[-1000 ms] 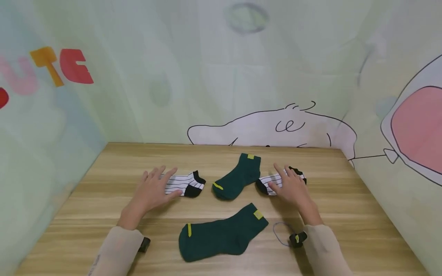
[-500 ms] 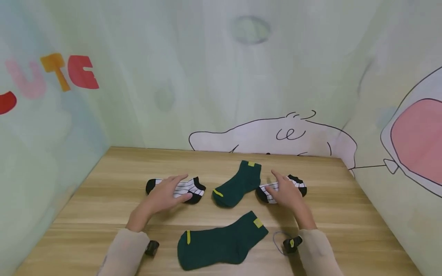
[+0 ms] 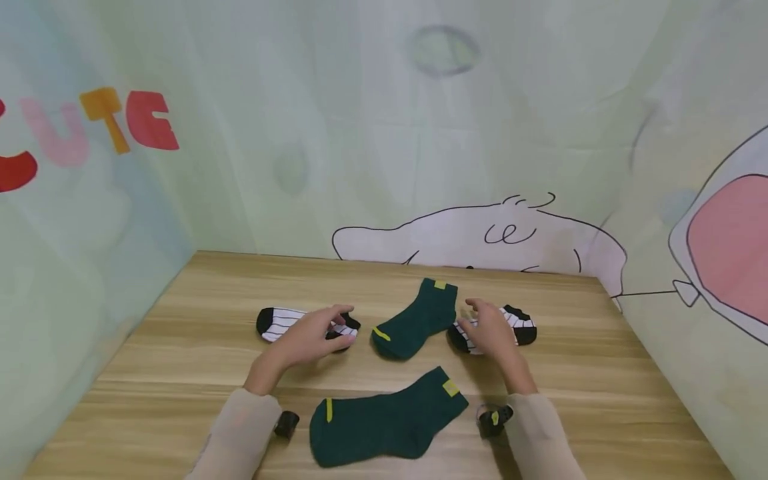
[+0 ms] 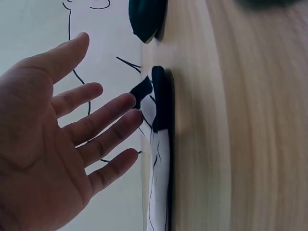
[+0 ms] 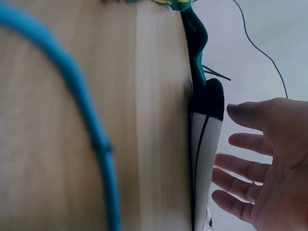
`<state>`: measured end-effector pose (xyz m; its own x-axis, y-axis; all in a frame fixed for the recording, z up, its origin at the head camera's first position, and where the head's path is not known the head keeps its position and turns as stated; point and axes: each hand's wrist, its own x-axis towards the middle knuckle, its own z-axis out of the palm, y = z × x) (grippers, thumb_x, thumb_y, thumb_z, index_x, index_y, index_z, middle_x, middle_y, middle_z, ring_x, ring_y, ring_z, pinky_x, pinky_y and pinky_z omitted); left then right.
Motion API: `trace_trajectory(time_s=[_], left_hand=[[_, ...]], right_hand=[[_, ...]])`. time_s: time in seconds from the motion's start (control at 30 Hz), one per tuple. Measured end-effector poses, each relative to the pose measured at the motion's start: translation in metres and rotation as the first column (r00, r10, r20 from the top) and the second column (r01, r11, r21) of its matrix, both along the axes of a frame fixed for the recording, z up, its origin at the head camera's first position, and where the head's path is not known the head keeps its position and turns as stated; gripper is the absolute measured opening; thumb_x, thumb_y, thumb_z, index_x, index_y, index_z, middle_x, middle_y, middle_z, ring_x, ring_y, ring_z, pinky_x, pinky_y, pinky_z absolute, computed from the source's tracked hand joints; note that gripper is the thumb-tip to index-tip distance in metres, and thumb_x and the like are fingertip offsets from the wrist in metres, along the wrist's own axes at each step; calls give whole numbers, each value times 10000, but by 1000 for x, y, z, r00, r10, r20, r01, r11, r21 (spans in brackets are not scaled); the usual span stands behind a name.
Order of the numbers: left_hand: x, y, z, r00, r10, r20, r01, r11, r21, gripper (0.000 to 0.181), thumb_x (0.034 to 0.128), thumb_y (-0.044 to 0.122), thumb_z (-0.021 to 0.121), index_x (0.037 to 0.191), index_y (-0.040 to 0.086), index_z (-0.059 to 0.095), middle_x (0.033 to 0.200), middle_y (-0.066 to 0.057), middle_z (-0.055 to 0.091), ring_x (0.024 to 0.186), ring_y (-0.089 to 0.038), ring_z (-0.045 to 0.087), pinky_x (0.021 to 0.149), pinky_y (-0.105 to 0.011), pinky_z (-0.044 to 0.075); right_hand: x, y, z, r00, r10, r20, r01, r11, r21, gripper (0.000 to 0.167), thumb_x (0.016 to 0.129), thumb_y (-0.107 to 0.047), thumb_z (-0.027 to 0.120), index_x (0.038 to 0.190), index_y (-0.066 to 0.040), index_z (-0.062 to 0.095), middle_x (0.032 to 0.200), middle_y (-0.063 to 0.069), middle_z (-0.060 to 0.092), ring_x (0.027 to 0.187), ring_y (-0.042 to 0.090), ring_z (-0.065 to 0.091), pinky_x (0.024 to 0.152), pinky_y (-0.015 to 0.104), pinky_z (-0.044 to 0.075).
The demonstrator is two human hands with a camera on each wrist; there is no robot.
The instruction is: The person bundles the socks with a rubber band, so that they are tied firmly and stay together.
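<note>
Over the left striped sock (image 3: pixel 282 323), white with black toe, heel and cuff, hovers my left hand (image 3: pixel 310 337); the left wrist view shows its fingers spread apart from the sock. My right hand (image 3: pixel 493 332) hangs above the right striped sock (image 3: pixel 525 327), partly covering it, with fingers loosely extended and nothing held. Between the hands lies a dark green sock (image 3: pixel 414 323) with yellow marks, its cuff close to my right fingertips. A second dark green sock (image 3: pixel 384 423) lies flat nearer to me, between the forearms.
All the socks lie on a wood-grain table (image 3: pixel 198 373). Printed fabric walls (image 3: pixel 372 153) enclose the back and both sides. A dark wrist device (image 3: pixel 288 424) is at the left sleeve and another wrist device (image 3: pixel 495 421) at the right.
My left hand has moved right along the striped sock, uncovering its black toe. My right hand has shifted slightly left, nearer the upper green sock. The socks stay in place; the head view has tilted slightly.
</note>
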<state>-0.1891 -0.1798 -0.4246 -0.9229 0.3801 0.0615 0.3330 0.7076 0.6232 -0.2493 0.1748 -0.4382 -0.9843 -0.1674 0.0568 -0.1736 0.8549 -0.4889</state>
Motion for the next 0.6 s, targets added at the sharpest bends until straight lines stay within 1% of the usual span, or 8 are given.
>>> trace_trajectory(time_s=[0.1,0.2,0.37,0.47,0.6], left_hand=[[-5,4,0,999,-12,43,11,1000,26,549,982,267,656,1442,26,477,1134,-134,680,905,-197,638,790,-390,527],[-9,7,2,995,-42,87,39,999,38,540,983,244,655,1440,20,473,1069,-106,694,791,-130,604,708,-323,502],[-13,19,3,984,-98,151,92,995,45,555,973,255,672,1441,27,480,1035,-83,687,765,-126,596,682,-314,496],[-15,27,0,975,-157,157,155,988,28,530,972,263,672,1428,48,507,991,-42,672,768,-122,573,693,-308,482],[-14,34,-6,960,-235,155,239,971,-9,430,968,234,677,1348,51,591,912,10,639,763,-92,532,701,-268,459]], right_hand=[[-6,-1,-2,1000,1,21,0,999,-46,510,970,-211,651,1409,7,511,1324,274,583,1221,444,546,967,573,453],[-11,-4,-2,998,9,60,-5,998,-70,532,983,-205,635,1442,6,469,1358,273,561,1251,447,527,996,574,435],[-21,-7,0,993,36,113,-31,998,-51,590,997,-215,617,1483,31,391,1413,297,500,1301,457,477,1034,581,400],[-26,-9,1,989,35,145,-30,999,-38,637,998,-227,616,1509,35,340,1454,308,448,1332,464,437,1053,588,377],[-34,-11,-3,982,36,186,-31,999,-30,690,1001,-234,613,1543,22,271,1505,302,383,1377,464,378,1085,589,340]])
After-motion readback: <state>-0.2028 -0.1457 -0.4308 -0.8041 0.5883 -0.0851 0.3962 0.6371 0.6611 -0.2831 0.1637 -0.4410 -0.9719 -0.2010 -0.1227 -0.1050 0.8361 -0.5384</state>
